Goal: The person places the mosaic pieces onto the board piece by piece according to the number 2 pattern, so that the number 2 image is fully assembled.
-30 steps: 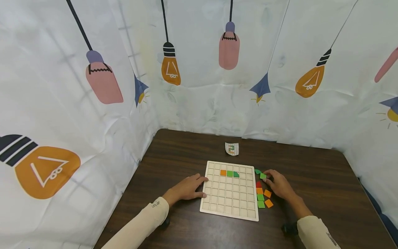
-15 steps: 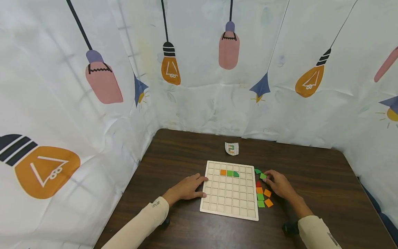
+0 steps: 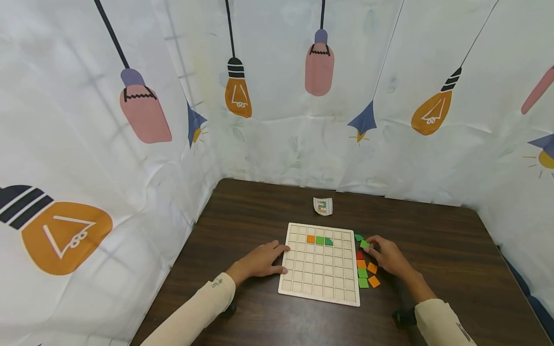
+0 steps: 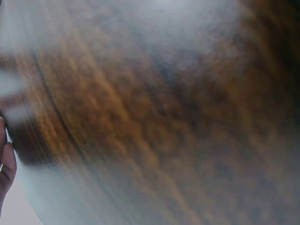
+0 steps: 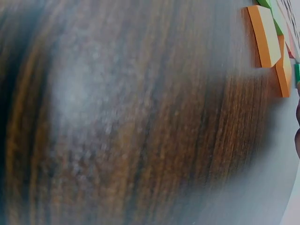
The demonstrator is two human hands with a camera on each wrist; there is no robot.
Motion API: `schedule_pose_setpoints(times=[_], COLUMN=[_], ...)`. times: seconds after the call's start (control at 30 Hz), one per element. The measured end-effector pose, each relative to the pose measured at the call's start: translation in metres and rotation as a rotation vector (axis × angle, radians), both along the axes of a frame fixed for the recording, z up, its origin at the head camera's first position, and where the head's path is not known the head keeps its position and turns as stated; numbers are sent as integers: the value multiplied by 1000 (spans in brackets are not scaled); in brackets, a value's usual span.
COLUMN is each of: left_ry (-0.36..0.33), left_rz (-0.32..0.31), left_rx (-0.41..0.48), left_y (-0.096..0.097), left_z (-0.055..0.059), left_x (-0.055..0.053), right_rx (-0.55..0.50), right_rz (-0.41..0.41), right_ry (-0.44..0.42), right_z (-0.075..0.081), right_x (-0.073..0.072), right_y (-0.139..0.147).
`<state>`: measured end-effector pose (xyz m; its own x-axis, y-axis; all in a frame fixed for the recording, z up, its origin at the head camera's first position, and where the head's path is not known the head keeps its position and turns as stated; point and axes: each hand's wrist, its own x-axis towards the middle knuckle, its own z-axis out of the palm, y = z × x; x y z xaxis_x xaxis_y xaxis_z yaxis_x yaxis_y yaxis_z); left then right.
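Left grip [image 3: 260,260] at three-tile board [image 3: 318,275]

The board [image 3: 313,274] is pale cream and has a pattern of squares. Its three tiles [image 3: 320,240] are orange, light green and dark green. The loose tiles [image 3: 362,273] are red, orange and green. The table [image 3: 259,211] is dark brown with wood grain. The white sheet [image 3: 281,149] carries pink, orange and blue printed lamps [image 3: 319,72].

White sheeting [image 3: 277,149] printed with pink lamps [image 3: 319,72] and orange bulbs [image 3: 238,98] hangs behind a dark wood-grain table [image 3: 450,245].
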<state>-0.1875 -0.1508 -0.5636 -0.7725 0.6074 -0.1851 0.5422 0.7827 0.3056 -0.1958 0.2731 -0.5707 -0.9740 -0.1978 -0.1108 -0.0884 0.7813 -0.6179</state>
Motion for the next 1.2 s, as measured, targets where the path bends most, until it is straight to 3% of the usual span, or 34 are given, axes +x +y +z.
schedule_pose_setpoints(times=[0.2,0.7,0.9,1.2], left_ry=[-7,-7,4,-1], left_rz=[3,8,1,5], left_rx=[6,8,3,6], left_y=[0,-1,-1,-1], left_z=[0,-1,-2,-1], left_x=[0,0,0,0], right_rx=[-17,-113,-170,-302], right_rz=[5,11,-15,9], right_ry=[-13,81,69,27], right_z=[2,3,4,-2], right_x=[0,1,2,0], right_y=[-4,-17,-26,-36])
